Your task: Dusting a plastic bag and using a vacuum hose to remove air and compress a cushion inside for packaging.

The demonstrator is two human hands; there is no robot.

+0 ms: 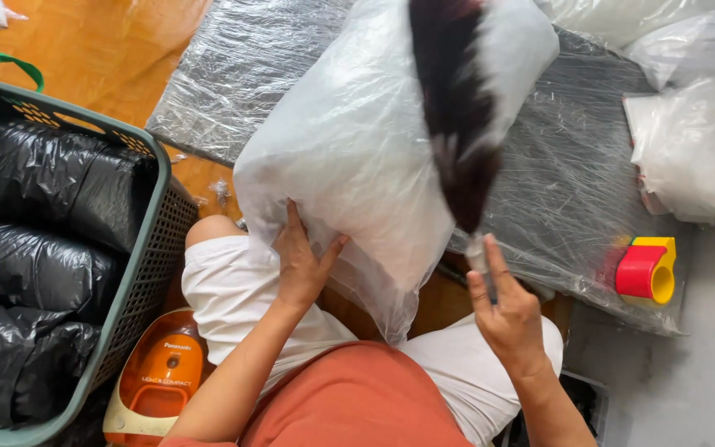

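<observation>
A large translucent white plastic bag (366,157), stuffed full, rests tilted against my knees and a plastic-wrapped flat surface (233,74). My left hand (301,261) presses flat on the bag's lower left side, fingers spread. My right hand (502,306) is raised beside the bag's lower right edge, fingers loosely closed on the handle of a dark brown feather duster (457,108), whose blurred plume lies across the bag's upper part.
A grey-green laundry basket (138,273) filled with black plastic bags (39,265) stands at left. An orange vacuum cleaner (159,377) lies by my left leg. A red-and-yellow tape dispenser (647,269) sits at right. More white plastic bags (693,149) lie at upper right.
</observation>
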